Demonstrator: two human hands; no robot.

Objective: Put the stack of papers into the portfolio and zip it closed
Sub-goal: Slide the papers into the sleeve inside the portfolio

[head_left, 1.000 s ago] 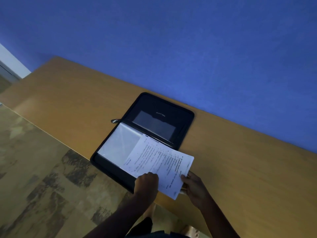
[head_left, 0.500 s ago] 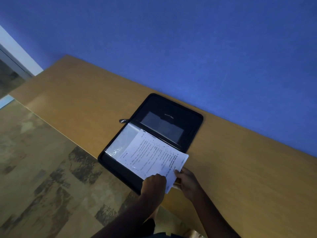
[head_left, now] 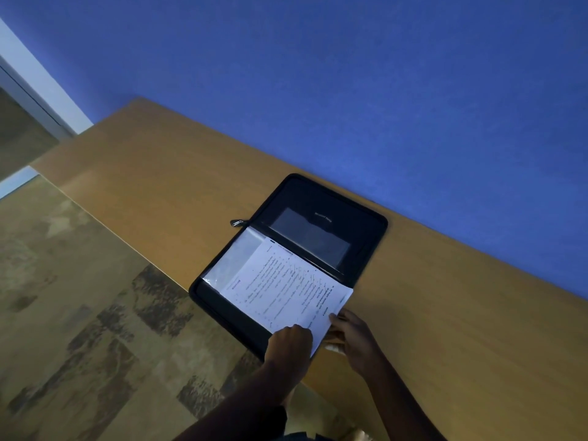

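Black zip portfolio point(head_left: 321, 237) lies open at the desk point(head_left: 159, 186) front edge. Stack of papers point(head_left: 286, 288) lies on its near half, right corner overhanging. Left hand point(head_left: 291, 343) presses on the stack, knuckles bent; right hand point(head_left: 351, 337) pinches its corner. Best slide leftward, flat, square to the clear sleeve point(head_left: 237, 259). Zipper pull point(head_left: 236, 222) at spine. Print and lid logo unreadable.

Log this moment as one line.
portfolio open on table | papers partly in | left hand, right hand holding papers | zipper unzipped
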